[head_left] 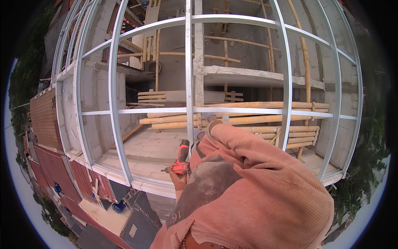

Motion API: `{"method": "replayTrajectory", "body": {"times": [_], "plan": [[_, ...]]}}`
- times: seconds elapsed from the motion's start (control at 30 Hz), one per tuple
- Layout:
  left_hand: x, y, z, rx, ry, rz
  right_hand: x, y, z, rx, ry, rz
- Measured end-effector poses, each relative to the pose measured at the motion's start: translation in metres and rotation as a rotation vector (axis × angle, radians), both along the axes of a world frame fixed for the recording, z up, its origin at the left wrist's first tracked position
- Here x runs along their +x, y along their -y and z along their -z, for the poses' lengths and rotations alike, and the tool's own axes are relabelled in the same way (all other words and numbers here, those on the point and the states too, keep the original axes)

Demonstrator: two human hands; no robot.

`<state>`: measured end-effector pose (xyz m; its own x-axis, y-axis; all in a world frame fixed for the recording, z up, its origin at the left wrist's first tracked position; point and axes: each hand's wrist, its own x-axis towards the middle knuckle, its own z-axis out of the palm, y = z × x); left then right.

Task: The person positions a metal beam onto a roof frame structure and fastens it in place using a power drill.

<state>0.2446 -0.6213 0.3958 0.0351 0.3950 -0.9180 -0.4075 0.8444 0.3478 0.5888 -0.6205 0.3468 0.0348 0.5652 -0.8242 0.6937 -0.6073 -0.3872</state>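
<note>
My left hand [177, 177] grips a red and black cordless drill [180, 159], held just left of a vertical silver metal beam [189, 70]. My right arm, in a faded pink sleeve [257, 153], reaches up past that beam's right side toward the horizontal batten [240, 111] and the bamboo poles [166, 123] below it. At the sleeve's far end my right hand [213, 120] is small and partly hidden, so I cannot make out its fingers or whether it touches anything. Grey footwear [199, 135] shows in part beneath me.
A grid of metal framing [286, 62] spans an unfinished interior far below, with bamboo scaffolding [306, 62] and a concrete beam [261, 76]. Pale block walls [66, 116] edge the opening. Corrugated roofs [41, 124] lie outside at lower left, trees [365, 174] at right.
</note>
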Motion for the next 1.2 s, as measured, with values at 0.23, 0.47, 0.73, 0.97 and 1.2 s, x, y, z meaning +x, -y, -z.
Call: {"method": "replayTrajectory", "body": {"times": [0.23,0.47,0.73,0.97,1.2], "plan": [[-0.002,0.002,0.012,-0.081,0.071,-0.091,-0.001,-0.010,-0.004,0.002,-0.016,-0.072],[0.015,-0.001,0.007,-0.008,0.044,-0.140,0.018,-0.008,-0.025,0.010,-0.036,-0.139],[0.037,-0.014,0.007,0.168,0.214,-0.111,0.059,0.031,-0.021,0.247,-0.257,-0.124],[0.074,-0.035,-0.016,0.473,-0.353,0.124,0.138,0.050,-0.106,0.476,-0.020,-0.752],[0.111,-0.049,-0.063,0.661,-0.546,0.672,0.089,-0.021,-0.130,0.613,-0.147,0.087]]}}
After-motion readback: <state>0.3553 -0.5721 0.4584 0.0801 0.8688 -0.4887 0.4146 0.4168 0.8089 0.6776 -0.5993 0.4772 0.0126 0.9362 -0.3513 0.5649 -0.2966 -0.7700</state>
